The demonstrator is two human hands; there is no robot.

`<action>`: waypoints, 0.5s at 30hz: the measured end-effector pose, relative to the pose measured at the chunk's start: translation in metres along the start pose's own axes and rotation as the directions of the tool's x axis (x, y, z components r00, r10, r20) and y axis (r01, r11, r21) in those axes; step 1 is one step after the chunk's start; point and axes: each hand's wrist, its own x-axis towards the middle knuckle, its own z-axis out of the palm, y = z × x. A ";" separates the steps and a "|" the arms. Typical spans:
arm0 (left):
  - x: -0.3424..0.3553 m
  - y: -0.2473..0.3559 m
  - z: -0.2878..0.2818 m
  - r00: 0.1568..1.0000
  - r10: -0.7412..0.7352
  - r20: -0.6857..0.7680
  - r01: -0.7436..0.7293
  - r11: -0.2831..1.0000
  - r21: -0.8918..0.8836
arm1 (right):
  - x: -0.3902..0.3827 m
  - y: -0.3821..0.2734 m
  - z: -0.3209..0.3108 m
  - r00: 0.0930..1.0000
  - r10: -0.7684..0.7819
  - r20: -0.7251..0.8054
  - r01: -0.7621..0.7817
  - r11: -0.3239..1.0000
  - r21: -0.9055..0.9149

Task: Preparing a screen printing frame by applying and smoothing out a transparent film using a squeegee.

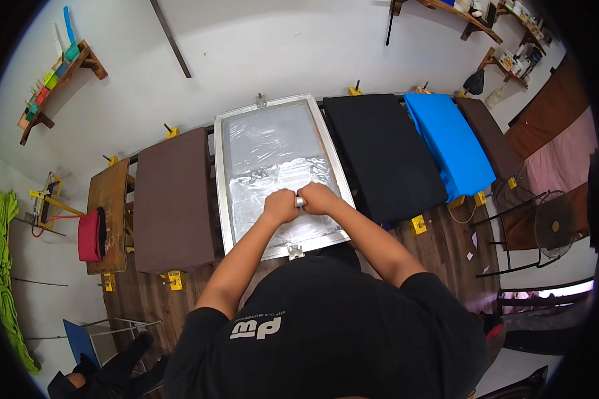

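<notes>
Silvery mesh stretched in a rectangular aluminium-framed printing screen (pixel 223 193), lying flat on the long dark wooden bench (pixel 446 239), between a brown cloth-covered platen (pixel 173 199) on the left and a black cloth-covered platen (pixel 383 156) on the right. Across the lower part of the mesh, a short metal-handled squeegee bar (pixel 300 201), gripped at both ends: left hand (pixel 280 206) curled tight around one end, right hand (pixel 318 197) curled tight around the other, knuckles nearly touching.

Likely rigid and light, that bar, with a smooth metal handle that could turn slick under ink; best held as here, with both fists spread along the handle. Mesh probably taut yet easy to tear; frame stiff, safest taken by its rails.

Blade edge and most of the handle hidden under the fists. Ink on the mesh hard to tell from glare. Near end of the frame partly cut off by the black-shirted torso (pixel 326 332). Bright blue cloth-covered platen (pixel 449 143) further right.
</notes>
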 end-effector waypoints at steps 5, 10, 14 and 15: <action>-0.039 0.009 0.035 0.990 0.069 -0.126 -0.072 0.997 -0.022 | -0.040 -0.014 0.031 0.988 -0.076 -0.135 0.074 0.997 -0.021; -0.064 0.028 0.021 0.975 -0.042 0.219 0.045 0.999 -0.008 | -0.066 -0.033 0.015 0.991 0.005 0.132 -0.006 1.000 0.010; -0.031 0.015 -0.002 0.963 -0.098 0.250 0.109 0.994 -0.031 | -0.022 -0.010 0.003 0.968 -0.027 0.249 0.013 0.998 0.060; -0.018 0.010 -0.006 0.978 -0.103 0.184 0.111 0.993 -0.035 | -0.010 -0.003 0.000 0.987 -0.062 0.145 0.053 0.997 0.062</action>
